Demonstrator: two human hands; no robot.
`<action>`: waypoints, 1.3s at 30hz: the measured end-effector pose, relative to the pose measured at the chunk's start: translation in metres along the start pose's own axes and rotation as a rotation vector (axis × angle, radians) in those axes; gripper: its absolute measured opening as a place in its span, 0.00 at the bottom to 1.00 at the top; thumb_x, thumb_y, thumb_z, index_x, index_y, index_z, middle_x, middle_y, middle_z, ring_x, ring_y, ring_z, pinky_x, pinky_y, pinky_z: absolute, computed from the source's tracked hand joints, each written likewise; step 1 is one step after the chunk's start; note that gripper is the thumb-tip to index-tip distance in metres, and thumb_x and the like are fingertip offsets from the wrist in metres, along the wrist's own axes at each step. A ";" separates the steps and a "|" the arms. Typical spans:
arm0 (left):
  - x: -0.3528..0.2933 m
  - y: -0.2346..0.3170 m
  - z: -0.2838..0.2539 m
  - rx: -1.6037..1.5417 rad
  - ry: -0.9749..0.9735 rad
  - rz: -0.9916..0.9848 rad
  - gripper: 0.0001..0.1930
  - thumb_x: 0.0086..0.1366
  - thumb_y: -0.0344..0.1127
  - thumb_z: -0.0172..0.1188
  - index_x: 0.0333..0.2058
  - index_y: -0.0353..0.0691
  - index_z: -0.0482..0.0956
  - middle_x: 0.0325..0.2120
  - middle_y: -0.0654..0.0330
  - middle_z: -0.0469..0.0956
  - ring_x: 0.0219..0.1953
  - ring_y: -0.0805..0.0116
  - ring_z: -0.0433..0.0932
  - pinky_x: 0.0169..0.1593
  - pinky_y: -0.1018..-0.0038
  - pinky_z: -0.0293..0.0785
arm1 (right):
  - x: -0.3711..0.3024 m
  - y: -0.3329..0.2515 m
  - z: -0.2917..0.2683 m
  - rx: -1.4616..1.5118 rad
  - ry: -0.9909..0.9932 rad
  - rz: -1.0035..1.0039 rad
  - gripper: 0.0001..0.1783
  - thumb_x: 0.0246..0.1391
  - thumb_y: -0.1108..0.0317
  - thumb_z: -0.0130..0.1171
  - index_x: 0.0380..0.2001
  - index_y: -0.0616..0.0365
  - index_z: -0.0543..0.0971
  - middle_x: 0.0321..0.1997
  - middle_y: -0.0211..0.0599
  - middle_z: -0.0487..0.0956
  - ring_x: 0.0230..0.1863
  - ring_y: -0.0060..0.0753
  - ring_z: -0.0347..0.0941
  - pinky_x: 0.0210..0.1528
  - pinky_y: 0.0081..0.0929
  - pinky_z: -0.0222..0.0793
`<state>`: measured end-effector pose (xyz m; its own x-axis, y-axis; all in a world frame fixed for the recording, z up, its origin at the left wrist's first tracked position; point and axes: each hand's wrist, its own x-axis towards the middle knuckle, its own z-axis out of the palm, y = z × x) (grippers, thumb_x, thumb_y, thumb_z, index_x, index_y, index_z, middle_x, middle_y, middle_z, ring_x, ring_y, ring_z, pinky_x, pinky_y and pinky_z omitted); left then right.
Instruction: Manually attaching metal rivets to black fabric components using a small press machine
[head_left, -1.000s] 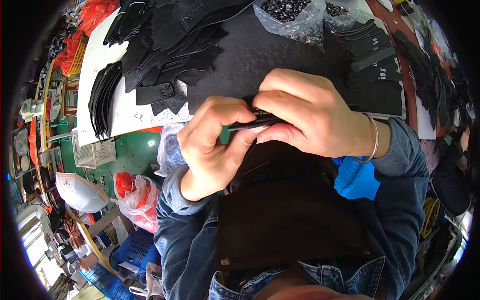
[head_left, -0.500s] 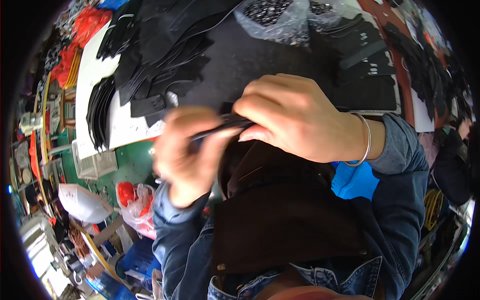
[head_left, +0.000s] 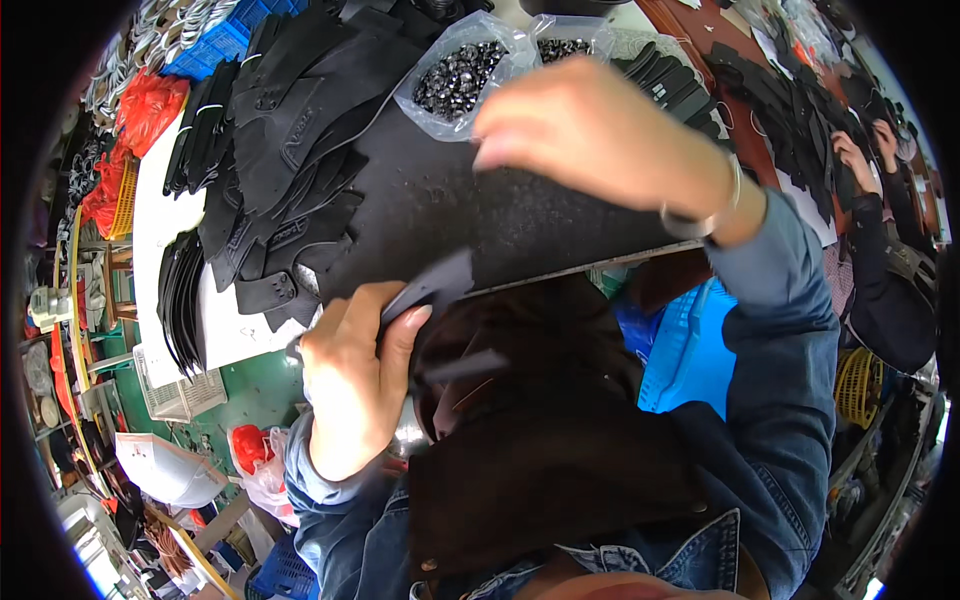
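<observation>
My left hand [head_left: 350, 385] is closed on a black strip [head_left: 447, 280], pinched between thumb and fingers just off the table's near edge. The strip looks flat and flexible, its free end blurred and pointing up to the right. Over the table, my right hand [head_left: 590, 130] is away from the strip and smeared by motion, so whether its fingers hold anything cannot be made out. Closest to it is a clear plastic bag [head_left: 425, 115] full of small shiny dark metal pieces [head_left: 462, 80]. A second clear bag [head_left: 600, 35] with similar pieces lies partly behind this hand.
Black cut pieces [head_left: 290, 130] are heaped on the table's left, with a stack of curved strips [head_left: 180, 310] near its left edge. More dark strips [head_left: 660, 80] lie far right. A blue basket [head_left: 690, 345] stands below the table; another person's hands [head_left: 860, 155] work at right.
My right hand has let go of the black strip and moved up toward the bags. My left hand keeps the strip, sitting slightly lower. The view has shifted, showing more of the table.
</observation>
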<state>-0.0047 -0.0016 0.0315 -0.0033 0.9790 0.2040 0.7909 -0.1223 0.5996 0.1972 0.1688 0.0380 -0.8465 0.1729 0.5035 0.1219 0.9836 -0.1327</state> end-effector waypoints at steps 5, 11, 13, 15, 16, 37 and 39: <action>0.000 -0.002 0.010 -0.085 -0.168 0.022 0.07 0.59 0.34 0.58 0.31 0.36 0.75 0.17 0.51 0.73 0.20 0.54 0.72 0.27 0.65 0.66 | -0.045 0.100 -0.007 -0.485 -0.337 0.283 0.08 0.44 0.74 0.55 0.31 0.59 0.76 0.33 0.34 0.74 0.40 0.39 0.71 0.43 0.33 0.67; 0.003 -0.006 0.014 -0.156 -0.195 -0.034 0.07 0.59 0.33 0.57 0.32 0.35 0.74 0.17 0.50 0.73 0.20 0.53 0.74 0.27 0.66 0.68 | -0.048 0.116 0.002 -0.351 -0.232 0.310 0.05 0.43 0.74 0.57 0.26 0.61 0.72 0.30 0.36 0.72 0.38 0.42 0.69 0.40 0.34 0.66; 0.004 -0.006 0.012 -0.211 -0.145 -0.079 0.07 0.59 0.31 0.56 0.33 0.33 0.74 0.18 0.48 0.75 0.22 0.51 0.76 0.28 0.67 0.70 | -0.038 0.098 -0.007 -0.384 -0.075 0.323 0.05 0.45 0.75 0.57 0.26 0.62 0.72 0.32 0.34 0.72 0.35 0.36 0.71 0.38 0.29 0.67; 0.006 -0.007 0.014 -0.231 -0.141 -0.155 0.06 0.59 0.29 0.54 0.34 0.32 0.74 0.19 0.45 0.75 0.24 0.50 0.78 0.29 0.68 0.71 | -0.023 0.073 -0.006 -0.201 0.064 0.342 0.05 0.44 0.70 0.54 0.21 0.60 0.74 0.25 0.40 0.71 0.34 0.40 0.69 0.39 0.35 0.64; 0.008 -0.007 0.014 -0.245 -0.140 -0.141 0.06 0.59 0.28 0.54 0.34 0.32 0.74 0.19 0.45 0.75 0.23 0.50 0.77 0.29 0.68 0.70 | -0.015 0.053 -0.006 0.087 0.110 0.519 0.04 0.43 0.70 0.54 0.21 0.59 0.74 0.25 0.40 0.72 0.33 0.39 0.70 0.38 0.35 0.65; -0.004 -0.005 0.022 -0.219 0.125 0.129 0.08 0.52 0.32 0.64 0.27 0.38 0.74 0.17 0.56 0.74 0.19 0.57 0.70 0.25 0.66 0.65 | 0.003 -0.079 0.017 0.305 0.215 0.182 0.15 0.33 0.80 0.66 0.22 0.60 0.69 0.37 0.43 0.72 0.30 0.31 0.70 0.32 0.23 0.67; -0.004 -0.005 0.020 -0.197 0.102 0.161 0.08 0.51 0.32 0.64 0.28 0.38 0.74 0.20 0.56 0.75 0.19 0.57 0.71 0.26 0.67 0.67 | 0.001 -0.079 0.018 0.480 0.154 0.237 0.15 0.34 0.82 0.62 0.25 0.59 0.68 0.32 0.35 0.69 0.27 0.39 0.69 0.27 0.29 0.66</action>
<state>0.0036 -0.0012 0.0121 0.0431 0.9240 0.3800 0.6517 -0.3143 0.6903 0.1773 0.0903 0.0333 -0.7349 0.4271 0.5268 0.0196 0.7898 -0.6131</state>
